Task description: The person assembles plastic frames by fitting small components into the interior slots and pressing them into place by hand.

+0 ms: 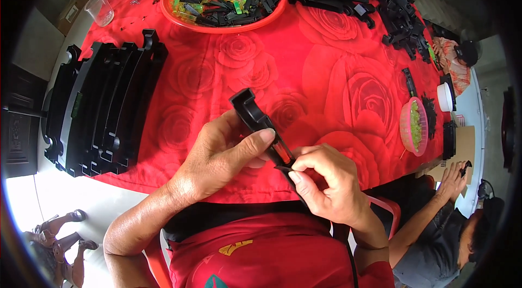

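Now | left hand (220, 155) clamps long black plastic part (255, 119), thumb on top, held above red surface (326, 70) | right hand (326, 185) pinches small piece (284, 167) at part's lower end | tip: keep part steady, press piece in square | finished stack (103, 108) at left

Black plastic part (255, 119) over a red rose-patterned tablecloth (326, 70); red tray (217, 28).

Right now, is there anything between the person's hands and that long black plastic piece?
Nothing visible does. The left hand already pinches the black plastic piece with its thumb on top, and the right hand has its fingertips on the lower end. Only the red rose-patterned tablecloth lies beneath.
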`<state>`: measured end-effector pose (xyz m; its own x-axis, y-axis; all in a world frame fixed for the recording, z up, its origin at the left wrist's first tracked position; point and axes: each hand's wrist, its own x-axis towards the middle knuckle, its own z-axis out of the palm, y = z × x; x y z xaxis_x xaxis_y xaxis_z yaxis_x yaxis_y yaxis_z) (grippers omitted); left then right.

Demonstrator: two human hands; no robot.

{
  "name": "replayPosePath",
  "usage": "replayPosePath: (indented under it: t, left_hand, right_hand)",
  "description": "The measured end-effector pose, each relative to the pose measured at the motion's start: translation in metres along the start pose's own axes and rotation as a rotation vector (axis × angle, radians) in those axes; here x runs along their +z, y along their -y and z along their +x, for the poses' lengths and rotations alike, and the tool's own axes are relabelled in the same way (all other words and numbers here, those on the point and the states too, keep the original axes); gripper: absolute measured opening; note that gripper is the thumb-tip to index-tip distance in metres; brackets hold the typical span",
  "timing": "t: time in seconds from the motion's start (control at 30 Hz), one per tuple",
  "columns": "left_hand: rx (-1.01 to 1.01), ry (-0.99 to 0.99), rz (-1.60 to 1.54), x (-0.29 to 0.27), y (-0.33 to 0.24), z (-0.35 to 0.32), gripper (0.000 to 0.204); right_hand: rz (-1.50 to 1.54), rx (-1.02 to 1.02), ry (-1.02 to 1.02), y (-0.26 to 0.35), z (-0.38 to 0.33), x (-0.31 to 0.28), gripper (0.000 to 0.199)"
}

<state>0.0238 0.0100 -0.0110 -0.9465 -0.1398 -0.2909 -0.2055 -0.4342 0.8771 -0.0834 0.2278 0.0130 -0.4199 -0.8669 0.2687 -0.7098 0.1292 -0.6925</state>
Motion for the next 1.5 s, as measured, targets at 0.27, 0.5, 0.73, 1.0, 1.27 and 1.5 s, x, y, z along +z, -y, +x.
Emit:
replayPosePath:
  t: [0.27, 0.5, 0.73, 1.0, 1.27, 1.5]
  left_hand:
    - [-0.082, -0.078, -0.127, 0.005, 0.012, -0.010, 0.039]
    - [-0.101, -0.134, -0.166, 0.007, 0.020, -0.018, 0.041]
    - [-0.169, 0.022, -0.205, -0.019, 0.014, -0.027, 0.051]
    - [-0.197, 0.002, 0.054, -0.029, -0.007, -0.039, 0.046]
    - [-0.213, -0.040, 0.257, -0.027, -0.013, -0.046, 0.043]
    - [-0.118, 0.092, 0.671, -0.019, -0.018, -0.038, 0.034]
  right_hand:
    - [-0.021, 0.148, -0.191, 0.015, -0.017, -0.008, 0.013]
    - [-0.093, 0.117, -0.118, 0.014, -0.016, 0.006, 0.017]
    - [0.038, 0.174, -0.058, 0.009, -0.018, 0.002, 0.017]
    - [0.159, 0.247, -0.018, 0.010, -0.026, -0.003, 0.013]
    - [-0.103, 0.089, -0.068, 0.007, -0.025, 0.009, 0.025]
    - [-0.049, 0.083, -0.045, 0.014, -0.020, 0.008, 0.019]
